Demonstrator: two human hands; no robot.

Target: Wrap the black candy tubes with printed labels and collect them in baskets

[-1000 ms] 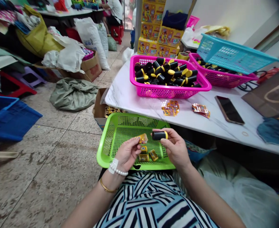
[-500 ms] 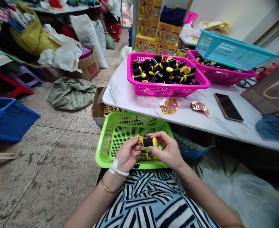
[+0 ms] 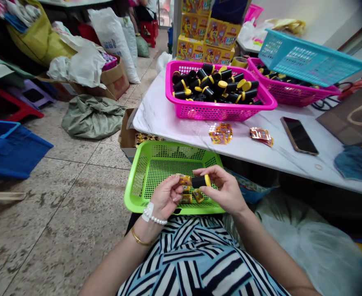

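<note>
Smooth black cylinder (image 3: 198, 182) against glossy printed wrapper (image 3: 185, 180).

Smooth plastic cylinder (image 3: 198, 182), glossy wrapper (image 3: 185, 180)

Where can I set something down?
White table: left corner, bordered by the near pink basket and orange wrappers. Green basket: far left floor, beyond the left hand. Crowded: that pink basket, heaped with black tubes, and the green one's near right, holding wrapped pieces.

Just behind the left hand (image 3: 167, 194): 1 white strip (image 3: 148, 211), 1 beaded white bracelet (image 3: 158, 220); farther back, 1 gold bangle (image 3: 139, 239). Behind it, a garment (image 3: 196, 259) striped black, white, pale blue.
</note>
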